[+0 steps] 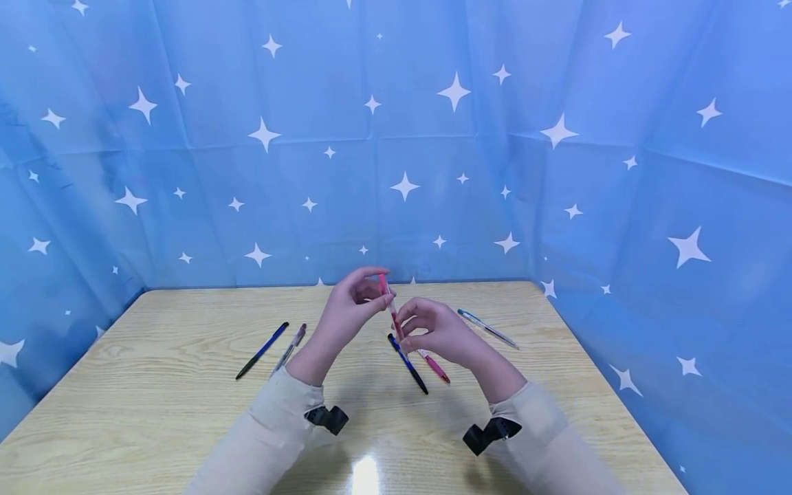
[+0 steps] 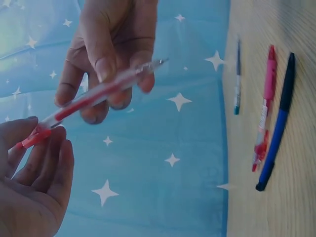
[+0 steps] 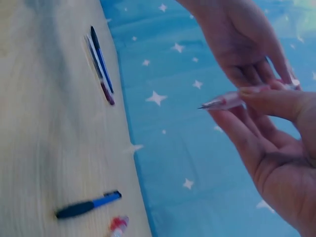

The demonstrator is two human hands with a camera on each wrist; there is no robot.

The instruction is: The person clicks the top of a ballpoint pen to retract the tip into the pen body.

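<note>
Above the table, a clear-barrelled red pen point(image 1: 394, 315) is held between both hands. My left hand point(image 1: 348, 306) pinches its red clip end between thumb and fingers. Lower down the barrel, my right hand point(image 1: 441, 333) holds it with the thumb on one side and fingertips on the other. In the right wrist view the pen point(image 3: 224, 101) shows its metal point sticking out past the right thumb. Under the hands lie a blue pen with a black grip point(image 1: 410, 366) and a pink-gripped pen point(image 1: 436, 368), its upper part hidden by the right hand in the head view.
On the wooden table point(image 1: 167, 399), another blue and black pen point(image 1: 262, 350) and a clear pen with a dark red end point(image 1: 289, 349) lie left of my left arm. A clear pen with a teal end point(image 1: 489, 328) lies at the right. A blue star-patterned curtain point(image 1: 334, 179) borders the table.
</note>
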